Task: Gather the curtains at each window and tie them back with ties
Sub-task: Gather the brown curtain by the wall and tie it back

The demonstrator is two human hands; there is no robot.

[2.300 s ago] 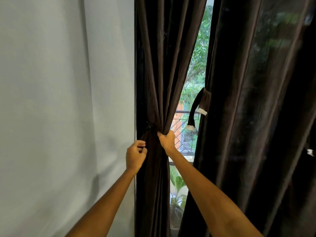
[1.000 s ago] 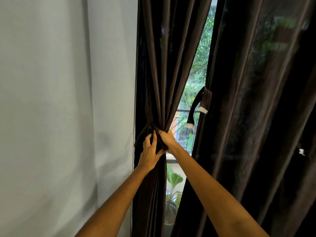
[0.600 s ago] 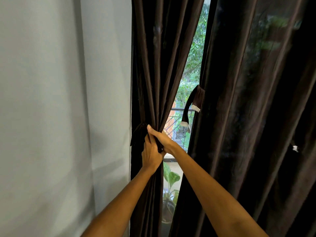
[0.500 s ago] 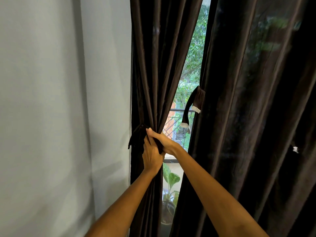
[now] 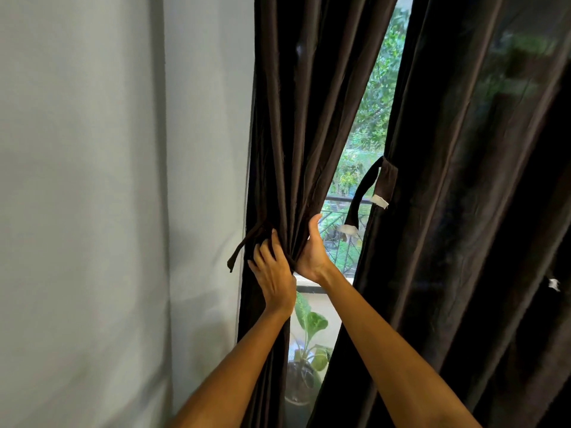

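Right now the left curtain (image 5: 296,125) is hanging gathered into a tight vertical bundle just beside the grey wall (image 5: 123,180), its folds pinched to a waist where both hands are meeting. At that waist the dark tie (image 5: 244,245) is running across the bundle, and its loose end is dangling down on the wall side, just left of the left hand (image 5: 273,273). That hand is lying nearer the strap, reaching up with its fingers (image 5: 262,253) fairly straight, slightly spread and pressing against the cloth, fingertips pointing up toward the tie. On the side of the bundle away from the wall, the right hand (image 5: 312,251) is cupping the folds with its thumb raised; its other fingers are hidden behind the fabric, so I cannot tell how tightly they are curling. Judging by this, the strap's free end is still waiting to be brought round the bundle. Further from the wall, the right curtain (image 5: 463,211) is hanging loose with its own tie (image 5: 364,193) drooping open.
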